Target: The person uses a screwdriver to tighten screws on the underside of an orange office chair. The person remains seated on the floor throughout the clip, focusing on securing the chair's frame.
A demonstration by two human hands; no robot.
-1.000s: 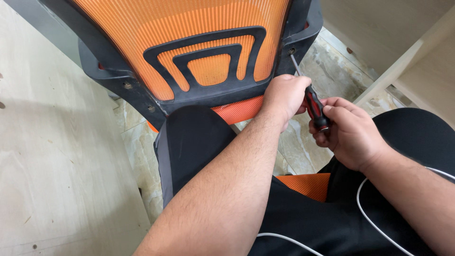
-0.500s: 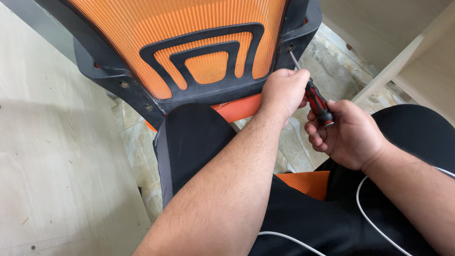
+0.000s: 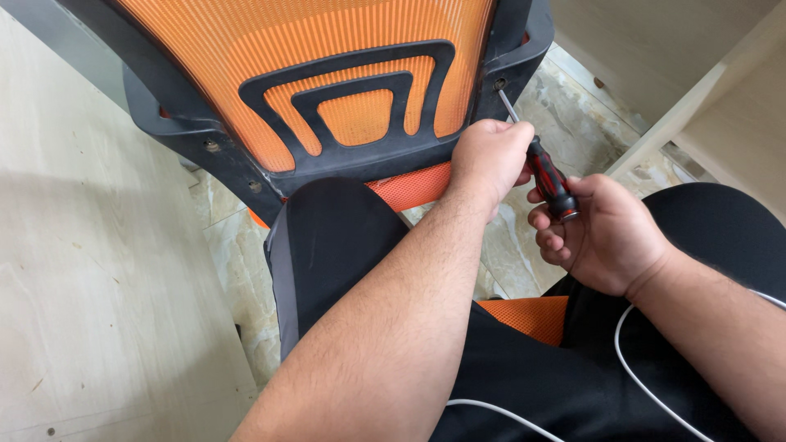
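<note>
Beyond the left hand, an orange mesh chair back in a black frame; white cable near the right wrist. Left hand wrapped around the screwdriver at the shaft, right hand cupping the handle end. Shaft angled up-left, tip at a frame screw.

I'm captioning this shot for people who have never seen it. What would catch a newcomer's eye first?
The bright orange mesh chair back in its black frame fills the top of the view. Right of it, the left hand and right hand hold a red and black screwdriver, its tip at a screw in the frame's right edge.
</note>
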